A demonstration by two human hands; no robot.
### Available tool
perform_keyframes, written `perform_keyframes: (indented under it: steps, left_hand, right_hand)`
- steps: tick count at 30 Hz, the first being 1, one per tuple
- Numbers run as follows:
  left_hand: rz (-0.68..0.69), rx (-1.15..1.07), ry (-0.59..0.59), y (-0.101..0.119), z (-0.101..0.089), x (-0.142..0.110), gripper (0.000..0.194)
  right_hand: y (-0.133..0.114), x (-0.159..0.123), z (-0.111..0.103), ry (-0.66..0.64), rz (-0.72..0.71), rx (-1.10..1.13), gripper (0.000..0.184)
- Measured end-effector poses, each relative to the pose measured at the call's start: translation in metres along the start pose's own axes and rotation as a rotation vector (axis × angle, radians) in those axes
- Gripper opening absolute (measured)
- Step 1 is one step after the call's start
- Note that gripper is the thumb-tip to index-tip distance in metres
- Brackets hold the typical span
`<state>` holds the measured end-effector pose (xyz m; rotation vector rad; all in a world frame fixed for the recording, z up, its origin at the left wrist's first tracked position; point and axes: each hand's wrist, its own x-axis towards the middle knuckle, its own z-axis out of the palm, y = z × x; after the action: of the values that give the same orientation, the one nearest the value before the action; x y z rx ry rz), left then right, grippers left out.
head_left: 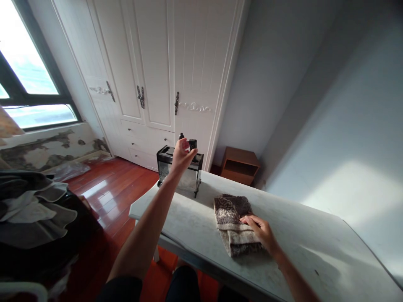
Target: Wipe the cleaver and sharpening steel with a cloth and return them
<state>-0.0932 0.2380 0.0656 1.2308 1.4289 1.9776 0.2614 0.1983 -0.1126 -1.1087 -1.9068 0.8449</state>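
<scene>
My left hand (183, 155) reaches to the top of a small clear-walled tank (188, 179) with a black frame, which stands on short feet at the far left end of the white table (302, 235). Its fingers and thumb are curled around a small black block-shaped piece (193, 144) above the tank's lid; the grip is partly hidden. A folded brown and beige patterned towel (231, 207) lies on the table to the right of the tank. My right hand (260, 228) is on the towel's right side, fingers closed on its cloth.
A white wardrobe (157, 63) stands behind the table, with a brown open-fronted cabinet (241, 161) beside it. Dark and white cloths (34, 205) are piled at left on the red wooden floor (116, 184). A window (31, 63) is at upper left.
</scene>
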Motion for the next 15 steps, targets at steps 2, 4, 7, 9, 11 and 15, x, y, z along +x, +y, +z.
perform_keyframes:
  steps: [2,4,7,9,11,15]
  left_hand:
    - [-0.004,-0.014,-0.017,-0.001,0.003,0.002,0.051]
    - [0.006,-0.019,-0.052,-0.003,0.004,0.005,0.043]
    - [0.042,0.020,-0.106,-0.007,0.004,0.010,0.030]
    - [0.070,0.064,-0.125,-0.009,0.003,0.013,0.026]
    - [0.095,0.096,-0.128,-0.010,0.002,0.015,0.023]
    - [0.083,0.087,-0.104,-0.009,0.003,0.019,0.022]
  right_hand:
    - [0.000,0.000,-0.001,0.007,0.017,0.044,0.046]
    - [-0.001,-0.001,0.000,0.013,0.010,0.044,0.045]
    - [-0.002,-0.002,0.003,0.017,-0.017,0.019,0.041]
    - [0.000,-0.002,0.004,0.008,-0.031,0.013,0.039]
    - [0.003,-0.003,0.004,-0.001,-0.035,0.015,0.038]
    - [0.006,-0.004,0.003,-0.005,-0.035,0.016,0.038]
